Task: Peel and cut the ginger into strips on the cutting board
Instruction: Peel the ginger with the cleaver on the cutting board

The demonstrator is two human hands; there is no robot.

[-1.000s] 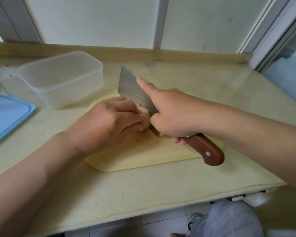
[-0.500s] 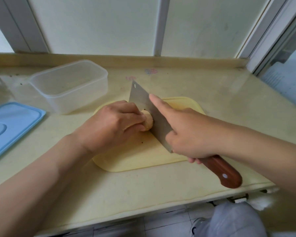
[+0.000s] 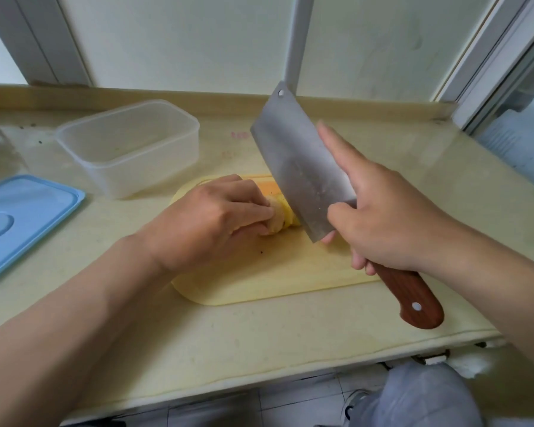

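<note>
Beige countertop [image 3: 259, 340] with yellow cutting board [image 3: 275, 272], clear tub [image 3: 142, 177], blue lid [image 3: 25, 220]

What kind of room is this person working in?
Probably a home kitchen: a cleaver, ginger on a cutting board, and a plastic food container on the countertop.

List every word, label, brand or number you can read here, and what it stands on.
Nothing here is legible.
Pink mark on the countertop, behind the cutting board: too blurred to read; may not be lettering.
Cleaver: faint marks on the blade, too blurred to read.
</note>
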